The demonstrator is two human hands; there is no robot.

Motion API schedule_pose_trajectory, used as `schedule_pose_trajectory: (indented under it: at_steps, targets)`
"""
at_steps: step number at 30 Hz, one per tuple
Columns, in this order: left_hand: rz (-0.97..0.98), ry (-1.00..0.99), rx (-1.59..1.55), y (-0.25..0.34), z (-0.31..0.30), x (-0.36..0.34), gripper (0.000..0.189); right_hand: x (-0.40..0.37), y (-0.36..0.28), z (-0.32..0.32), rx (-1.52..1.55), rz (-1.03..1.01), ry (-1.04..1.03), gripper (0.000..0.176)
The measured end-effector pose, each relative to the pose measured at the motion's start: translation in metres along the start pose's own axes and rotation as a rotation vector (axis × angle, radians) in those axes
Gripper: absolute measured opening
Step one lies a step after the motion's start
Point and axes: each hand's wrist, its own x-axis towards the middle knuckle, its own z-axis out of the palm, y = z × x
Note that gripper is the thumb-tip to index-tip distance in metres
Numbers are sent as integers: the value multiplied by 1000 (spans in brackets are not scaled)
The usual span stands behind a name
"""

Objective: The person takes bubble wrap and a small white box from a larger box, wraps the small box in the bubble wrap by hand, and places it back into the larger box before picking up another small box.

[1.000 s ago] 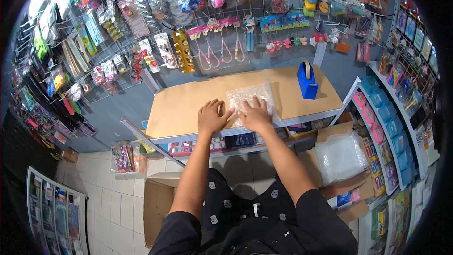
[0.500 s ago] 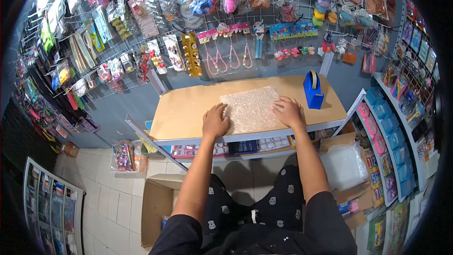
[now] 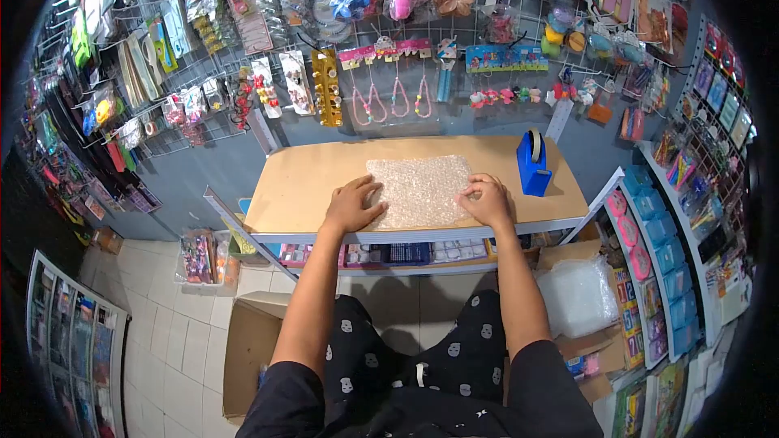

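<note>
A sheet of bubble wrap (image 3: 420, 191) lies flat on the wooden tabletop (image 3: 304, 174), its near edge close to the table's front. My left hand (image 3: 355, 204) rests at its left edge, fingers stretched out and the thumb apart, touching the wrap. At the opposite edge, my right hand (image 3: 487, 200) has its thumb and index finger curled together on the wrap's right side. A blue tape dispenser (image 3: 533, 166) with a roll of tape stands to the right of that hand.
Behind the table, a wire grid wall holds hanging packaged accessories such as beaded straps (image 3: 398, 101). On the floor are an open cardboard box (image 3: 253, 357) at left and a box with clear plastic wrap (image 3: 578, 300) at right. Shelves of goods (image 3: 669, 251) flank the right side.
The bubble wrap has turned slightly and now lies squarer to the table's front edge. My right thumb and index finger have drawn together at its edge. The whole view has shifted a little.
</note>
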Motion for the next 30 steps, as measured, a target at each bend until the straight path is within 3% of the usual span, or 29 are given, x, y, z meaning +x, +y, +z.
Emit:
schedule_pose_trajectory:
  at_steps: [10,13,16,22,27,30]
  targets:
    - [-66,17,-61,-3,4,-1,58,0,14,5,262,-124,92,12]
    - [-85,29,-92,-3,5,0,57,0,12,3,390,-69,155,11]
    - [-82,82,-122,3,4,-1,53,-4,10,0,262,-57,224,10]
    - [-94,114,-138,2,3,0,51,-5,7,4,343,36,189,10]
    - [-77,109,-180,-5,11,3,47,-11,-7,7,-48,67,233,32]
    - [-62,125,-204,-17,18,4,49,-23,-18,13,-94,64,279,48]
